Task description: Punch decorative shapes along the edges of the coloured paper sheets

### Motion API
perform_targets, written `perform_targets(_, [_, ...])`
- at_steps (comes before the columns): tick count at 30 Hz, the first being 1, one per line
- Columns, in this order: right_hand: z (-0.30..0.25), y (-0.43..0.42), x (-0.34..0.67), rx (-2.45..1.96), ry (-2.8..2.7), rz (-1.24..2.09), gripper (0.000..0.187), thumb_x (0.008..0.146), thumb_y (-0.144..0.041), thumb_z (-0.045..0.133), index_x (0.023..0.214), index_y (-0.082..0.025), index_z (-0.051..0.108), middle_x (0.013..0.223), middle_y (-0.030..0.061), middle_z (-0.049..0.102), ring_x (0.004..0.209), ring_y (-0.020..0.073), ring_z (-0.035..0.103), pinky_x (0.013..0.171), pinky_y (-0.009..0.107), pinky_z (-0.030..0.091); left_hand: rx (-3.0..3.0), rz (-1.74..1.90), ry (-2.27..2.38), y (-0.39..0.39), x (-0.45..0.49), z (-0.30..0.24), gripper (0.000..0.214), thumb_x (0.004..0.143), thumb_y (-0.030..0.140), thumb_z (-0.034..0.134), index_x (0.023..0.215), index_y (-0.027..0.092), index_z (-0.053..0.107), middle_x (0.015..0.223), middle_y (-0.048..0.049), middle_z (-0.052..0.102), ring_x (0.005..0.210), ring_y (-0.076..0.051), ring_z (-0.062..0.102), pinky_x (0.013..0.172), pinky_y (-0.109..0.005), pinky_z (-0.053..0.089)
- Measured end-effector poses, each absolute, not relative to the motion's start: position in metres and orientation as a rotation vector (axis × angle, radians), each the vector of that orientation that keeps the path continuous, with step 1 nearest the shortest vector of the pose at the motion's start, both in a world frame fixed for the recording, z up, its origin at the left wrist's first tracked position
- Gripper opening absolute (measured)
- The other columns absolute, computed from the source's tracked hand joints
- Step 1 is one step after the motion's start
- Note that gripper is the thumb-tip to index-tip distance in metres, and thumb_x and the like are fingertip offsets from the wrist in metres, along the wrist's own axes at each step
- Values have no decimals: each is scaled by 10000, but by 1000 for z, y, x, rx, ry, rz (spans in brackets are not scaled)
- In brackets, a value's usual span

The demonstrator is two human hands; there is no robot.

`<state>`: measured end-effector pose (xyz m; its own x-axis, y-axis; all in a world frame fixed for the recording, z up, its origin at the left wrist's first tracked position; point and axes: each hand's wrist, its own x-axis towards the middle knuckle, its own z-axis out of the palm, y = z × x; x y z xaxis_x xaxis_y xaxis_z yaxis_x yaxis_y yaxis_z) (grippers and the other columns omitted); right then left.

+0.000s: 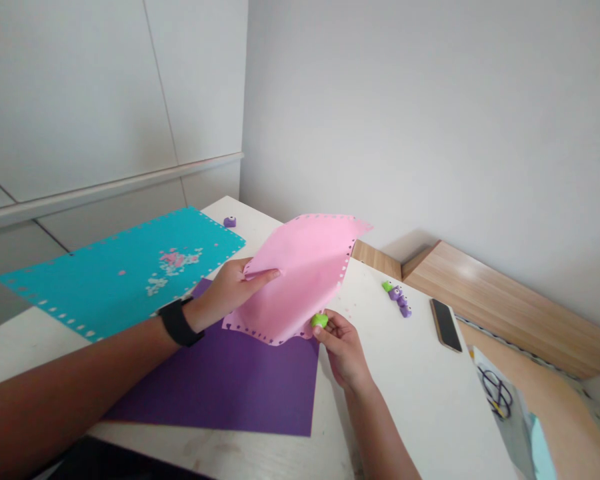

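Observation:
A pink sheet of paper [303,267] with small shapes punched along its edges is held up, bent and tilted, over the table. My left hand [237,283] grips its left edge, thumb on top and the fingers hidden beneath. In my right hand [343,343] is a green craft punch [319,321], pinched between thumb and fingers at the sheet's lower right corner. Under the pink sheet lies a purple sheet [240,387]. To the left is a turquoise sheet [115,267] with punched edges, and pink and white paper bits [173,263] are scattered on it.
One purple punch [229,221] stands near the table's far corner. A green punch [387,286] and several purple punches [400,300] form a row at right, beside a phone [445,325]. Past the white table's [415,393] right edge are a wooden surface and a coiled cable [496,393].

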<state>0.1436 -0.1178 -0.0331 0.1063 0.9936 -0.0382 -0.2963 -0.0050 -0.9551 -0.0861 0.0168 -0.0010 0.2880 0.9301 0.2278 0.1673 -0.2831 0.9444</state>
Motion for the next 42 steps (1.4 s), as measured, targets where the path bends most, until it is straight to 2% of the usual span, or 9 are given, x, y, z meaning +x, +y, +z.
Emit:
perform_targets(7, [-29,-118,143,-1021,-891,1333,306,759,-285,871,1031,-228,743,946,26,708,832,168,617,811,298,499,1661,1128,1045,18,-83,-6,491,826,547,724,1104,143,745,1140,-106,772,1052,-332,715,924,-415,577])
perform_targets(13, [-27,-120,155,-1085,-822,1426,359,773,-327,855,1092,-254,707,988,20,664,808,169,639,562,232,531,1631,1066,980,23,-87,-2,541,824,539,731,1184,135,714,1200,-120,749,1127,-337,687,1021,-439,528])
perform_targets(15, [-28,-120,161,-1145,-792,1408,353,775,-327,855,1086,-241,710,1030,30,678,861,176,668,602,225,553,1568,1006,883,26,-90,1,615,787,511,778,1270,146,670,1261,-130,721,1175,-343,665,1031,-441,524])
perform_targets(18, [-30,-118,171,-1200,-753,1362,342,757,-312,874,1049,-210,729,1053,45,710,925,181,689,792,268,578,1418,831,694,30,-95,7,806,726,454,841,1435,212,546,1327,-136,683,1210,-356,644,989,-443,555])
perform_targets(21, [-34,-116,180,-1215,-726,1309,353,730,-320,893,1027,-198,745,1041,50,726,932,187,691,864,305,573,1320,611,531,33,-98,9,861,721,421,843,1486,246,489,1332,-146,678,1192,-363,654,958,-454,567])
perform_targets(27, [-45,-111,189,-1251,-668,1282,355,726,-352,889,1006,-183,750,945,46,723,823,167,683,730,267,594,1686,571,633,38,-95,-17,659,784,453,771,1381,226,610,1353,-103,670,1192,-330,652,1005,-399,514])
perform_targets(34, [-52,-110,192,-1281,-749,1279,355,746,-341,875,1034,-187,735,945,59,716,766,153,647,577,216,538,1984,713,955,42,-90,-40,460,836,508,672,1155,182,730,1155,-95,761,1062,-346,693,950,-396,514])
perform_targets(38, [-47,-112,189,-1251,-852,1248,322,769,-320,856,1040,-203,729,960,52,706,798,164,642,569,217,502,1934,822,1061,35,-86,-35,458,850,529,643,1102,160,740,1122,-109,770,1050,-356,695,929,-405,523])
perform_targets(42, [-47,-111,187,-1251,-858,1229,330,760,-335,861,1034,-204,729,921,43,696,752,152,619,529,210,457,1827,840,970,29,-82,-31,539,790,518,721,1183,150,706,1191,-106,750,1076,-327,691,980,-398,511])
